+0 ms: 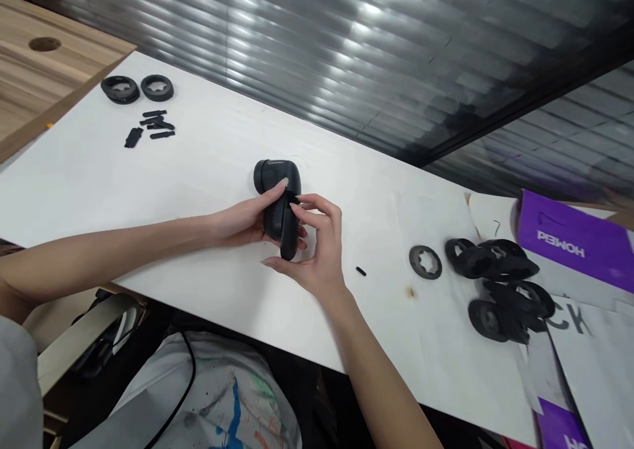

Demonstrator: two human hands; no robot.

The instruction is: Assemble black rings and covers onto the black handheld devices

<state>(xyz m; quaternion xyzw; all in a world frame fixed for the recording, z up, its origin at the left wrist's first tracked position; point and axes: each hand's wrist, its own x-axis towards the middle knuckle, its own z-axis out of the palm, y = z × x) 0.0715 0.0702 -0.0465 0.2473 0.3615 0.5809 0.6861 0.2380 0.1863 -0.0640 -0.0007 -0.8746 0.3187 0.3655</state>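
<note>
L hand [238, 221] grips black handheld device [280, 201], R hand [317, 251] pinches tiny black strip [296, 200] at its side (loose rings [120, 89] + more strips [156, 124] lie far left, more rings right).

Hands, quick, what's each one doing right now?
Left hand: closed, holding a black handheld device.
Right hand: fingers curved against the device; can't tell if gripping.

left hand [240, 223]: curled, grip closed | right hand [319, 254]: pinching, wrist low

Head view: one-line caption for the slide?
Left hand cradles a black handheld device while right hand pinches its edge, over a white table with black ring parts nearby.
</note>
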